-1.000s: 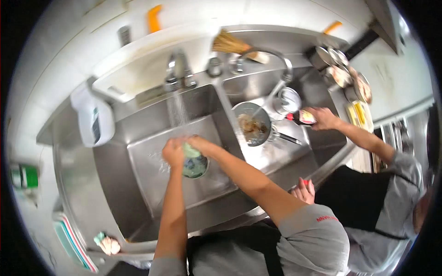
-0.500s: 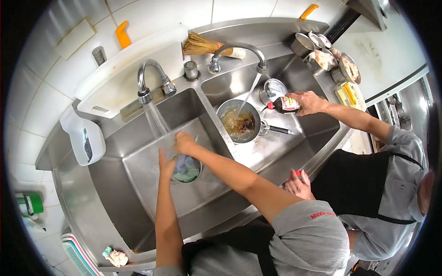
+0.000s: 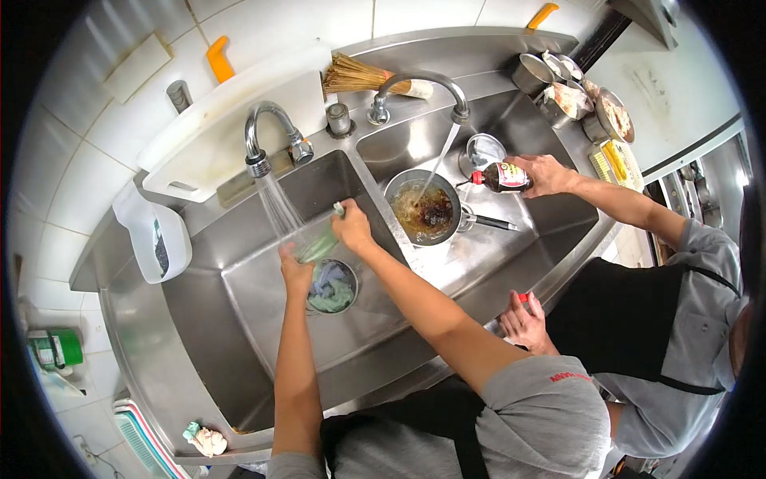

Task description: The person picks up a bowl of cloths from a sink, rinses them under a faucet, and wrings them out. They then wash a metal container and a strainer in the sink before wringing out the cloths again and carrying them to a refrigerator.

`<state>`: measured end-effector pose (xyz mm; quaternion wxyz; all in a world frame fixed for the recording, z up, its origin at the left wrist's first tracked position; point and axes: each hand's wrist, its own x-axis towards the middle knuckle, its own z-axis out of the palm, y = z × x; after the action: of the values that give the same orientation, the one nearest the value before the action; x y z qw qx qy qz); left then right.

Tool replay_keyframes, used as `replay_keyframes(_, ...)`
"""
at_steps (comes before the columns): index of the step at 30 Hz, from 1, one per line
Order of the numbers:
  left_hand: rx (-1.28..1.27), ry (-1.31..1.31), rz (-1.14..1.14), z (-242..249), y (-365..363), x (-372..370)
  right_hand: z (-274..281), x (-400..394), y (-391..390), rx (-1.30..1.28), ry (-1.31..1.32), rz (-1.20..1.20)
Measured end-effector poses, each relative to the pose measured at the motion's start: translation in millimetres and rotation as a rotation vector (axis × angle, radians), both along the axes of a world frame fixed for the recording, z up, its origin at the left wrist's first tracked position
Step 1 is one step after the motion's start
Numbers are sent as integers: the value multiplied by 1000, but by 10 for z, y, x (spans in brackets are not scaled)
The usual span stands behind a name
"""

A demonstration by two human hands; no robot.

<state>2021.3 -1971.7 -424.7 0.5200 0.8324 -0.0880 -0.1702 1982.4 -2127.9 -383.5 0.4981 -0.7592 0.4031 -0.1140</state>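
A pale green cloth (image 3: 321,246), blurred by motion, stretches between my two hands near the falling water in the left sink basin (image 3: 247,307). My left hand (image 3: 296,270) is closed on its lower left end. Higher and to the right, my right hand (image 3: 352,227) grips the other end, a bit of it poking out above the fingers. Just below them a round metal bowl (image 3: 356,297) holds wet blue and green cloths (image 3: 332,294). Water pours from the left faucet (image 3: 258,164) behind my hands.
At right, a co-worker's hand (image 3: 545,174) holds a dark sauce bottle (image 3: 507,177) beside a saucepan (image 3: 393,188) under running water. Their other hand (image 3: 525,323) has a red cap. A white container (image 3: 155,239), cutting board (image 3: 231,120) and bundled-stick brush (image 3: 359,76) line the back.
My right hand has risen away from the bowl, and the green cloth now shows between my hands. My left hand has moved slightly up. The co-worker still holds the bottle.
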Motion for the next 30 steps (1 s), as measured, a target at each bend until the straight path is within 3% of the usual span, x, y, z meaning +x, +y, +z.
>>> replay_keyframes(1, 3, -2, -1, 132, -18, -25, -192, 16, 59, -80, 78, -51)
replay_keyframes(2, 67, -175, -81, 264, -46, -56, -166, 30, 133, -77, 76, -51)
replay_keyframes(3, 133, -346, -161, 336, -56, -67, -138, 46, 211, 449, 179, -85)
replay_keyframes(4, 138, -347, -160, 250, -43, -49, -113, 32, 274, 723, 212, -92)
replay_keyframes(5, 20, -152, -248, 83, -12, -23, -131, 22, 336, 978, 278, -110)
replay_keyframes(7, -94, 44, -329, -4, 85, 29, -364, 12, 416, 1585, 85, -19)
replay_keyframes(9, -449, 466, -214, 70, 203, 26, -362, 34, 482, 1597, 120, -48)
replay_keyframes(10, -448, 468, -206, 98, 262, -14, -364, 37, 516, 1603, 151, -81)
replay_keyframes(12, -1119, 621, 215, 238, 274, -98, -371, 94, 618, 1501, 66, -132)
replay_keyframes(13, -1122, 629, 212, 154, 241, -78, -370, 123, 664, 1395, -26, -189)
replay_keyframes(15, -833, 606, 380, -12, 96, -34, -471, 238, 758, 1281, -54, -158)
replay_keyframes(16, -838, 616, 370, -1, 59, -59, -536, 265, 748, 1174, -76, -114)
replay_keyframes(17, -955, 782, 359, 201, 17, -117, -117, 158, 718, 1041, -26, -43)
replay_keyframes(18, -1071, 948, 348, 319, -20, -149, -127, 143, 702, 1033, -28, -47)
replay_keyframes(20, -1115, 986, 371, 229, -25, -78, -164, 99, 738, 258, 41, 322)
replay_keyframes(22, -1156, 1020, 390, 63, 40, 57, -233, -2, 728, 213, -85, 311)
replay_keyframes(24, -1051, 870, 181, -30, 69, 168, -106, -64, 611, 161, -211, 301)
replay_keyframes(26, -956, 750, 113, 101, 5, 179, 132, -119, 516, 946, -140, 87)
replay_keyframes(27, -854, 632, 56, 251, -20, 163, 159, -149, 418, 947, -145, 88)
replay_keyframes(29, -749, 652, -78, 700, -77, 96, 154, -212, 279, 1831, -244, 442)
replay_keyframes(30, -644, 670, -208, 827, -68, 100, 23, -216, 300, 1842, -241, 451)
